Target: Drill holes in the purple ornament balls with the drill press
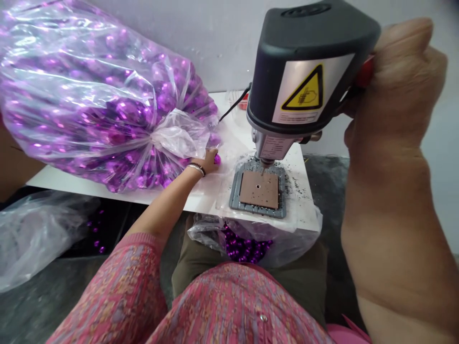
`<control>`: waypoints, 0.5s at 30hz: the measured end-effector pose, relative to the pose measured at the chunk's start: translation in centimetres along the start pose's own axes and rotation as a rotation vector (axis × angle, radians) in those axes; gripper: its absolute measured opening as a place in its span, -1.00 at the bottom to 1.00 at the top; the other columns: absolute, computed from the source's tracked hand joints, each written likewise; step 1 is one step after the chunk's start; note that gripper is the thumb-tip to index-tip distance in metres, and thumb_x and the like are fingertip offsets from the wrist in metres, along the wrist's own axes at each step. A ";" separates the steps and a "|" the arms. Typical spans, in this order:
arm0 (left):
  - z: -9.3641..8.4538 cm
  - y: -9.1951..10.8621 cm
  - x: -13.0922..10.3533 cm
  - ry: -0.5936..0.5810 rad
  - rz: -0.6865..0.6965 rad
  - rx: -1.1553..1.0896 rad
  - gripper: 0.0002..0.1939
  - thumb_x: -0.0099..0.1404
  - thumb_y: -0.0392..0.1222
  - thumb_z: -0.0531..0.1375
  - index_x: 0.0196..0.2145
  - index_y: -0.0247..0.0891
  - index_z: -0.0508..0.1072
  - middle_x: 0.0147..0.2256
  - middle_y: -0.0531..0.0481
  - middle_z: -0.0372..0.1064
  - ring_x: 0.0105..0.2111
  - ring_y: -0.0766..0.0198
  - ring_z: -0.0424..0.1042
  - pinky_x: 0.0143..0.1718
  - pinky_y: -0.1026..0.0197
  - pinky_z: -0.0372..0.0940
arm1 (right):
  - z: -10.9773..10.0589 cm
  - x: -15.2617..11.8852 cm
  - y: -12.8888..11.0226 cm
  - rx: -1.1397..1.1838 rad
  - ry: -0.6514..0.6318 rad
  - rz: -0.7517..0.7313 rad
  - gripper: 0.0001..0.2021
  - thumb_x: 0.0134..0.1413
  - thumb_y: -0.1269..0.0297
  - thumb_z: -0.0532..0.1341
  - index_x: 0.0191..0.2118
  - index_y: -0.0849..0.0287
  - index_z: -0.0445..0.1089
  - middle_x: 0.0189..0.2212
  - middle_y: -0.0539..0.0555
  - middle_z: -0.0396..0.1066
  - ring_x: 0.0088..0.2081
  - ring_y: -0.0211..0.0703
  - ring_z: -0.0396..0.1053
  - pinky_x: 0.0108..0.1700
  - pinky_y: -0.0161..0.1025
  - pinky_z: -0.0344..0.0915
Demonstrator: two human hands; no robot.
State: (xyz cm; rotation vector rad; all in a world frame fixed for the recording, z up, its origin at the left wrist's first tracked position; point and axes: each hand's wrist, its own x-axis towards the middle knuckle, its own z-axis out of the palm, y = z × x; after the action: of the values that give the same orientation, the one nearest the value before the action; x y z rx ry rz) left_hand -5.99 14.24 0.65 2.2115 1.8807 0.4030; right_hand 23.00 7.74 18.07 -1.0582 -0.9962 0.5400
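Note:
My right hand [407, 67] is closed round the red handle [366, 71] at the side of a dark bench drill press [315, 38]. Under its chuck, a square brown board [263, 193] with a small hole lies on the grey base [234, 193]. Its top carries no ball. Left of the base, my left hand [211, 163] has its fingers on a shiny purple ball [217, 159], partly hidden by the hand. Close behind that hand is the gathered neck of a large clear bag [179, 134] full of purple mirrored balls.
Dark shavings [292, 186] are scattered over the white table [304, 210] round the base. An open plastic bag [208, 234] with purple balls [247, 246] hangs at the table's front edge above my lap. Another clear bag [32, 234] lies lower left. A black cord [234, 102] runs behind the drill.

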 end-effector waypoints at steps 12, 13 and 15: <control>1.1 6.3 -8.9 -0.344 -0.251 -1.295 -0.52 0.23 -0.19 0.35 0.10 -0.23 0.43 -0.13 -0.09 0.56 -0.35 0.34 0.53 -0.26 0.22 0.46 | -0.1 0.7 -0.4 -0.118 0.018 -0.020 -0.67 0.34 0.23 0.01 -0.48 0.21 0.04 -0.66 -0.12 0.06 -0.61 -0.56 0.09 -0.59 -0.52 0.04; 1.5 6.8 -8.9 -0.363 -0.240 -1.272 -0.54 0.24 -0.18 0.37 0.08 -0.24 0.45 -0.13 -0.10 0.56 -0.34 0.34 0.53 -0.29 0.26 0.45 | -0.1 0.8 -0.3 -0.128 0.010 -0.031 -0.67 0.33 0.23 0.02 -0.48 0.22 0.04 -0.65 -0.13 0.06 -0.60 -0.57 0.08 -0.56 -0.54 0.06; 2.3 7.8 -8.7 -0.356 -0.221 -1.183 -0.54 0.24 -0.16 0.41 0.05 -0.27 0.45 -0.16 -0.09 0.57 -0.38 0.35 0.53 -0.38 0.31 0.38 | -0.2 0.9 -0.2 -0.145 -0.007 -0.052 -0.65 0.34 0.22 0.03 -0.48 0.25 0.05 -0.65 -0.12 0.08 -0.57 -0.61 0.08 -0.49 -0.58 0.09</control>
State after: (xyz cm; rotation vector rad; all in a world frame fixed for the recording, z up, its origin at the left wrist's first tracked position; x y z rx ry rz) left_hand 0.77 4.42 0.46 1.1633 1.1515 0.7545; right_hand 23.52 8.24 18.60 -1.1557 -1.0790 0.4342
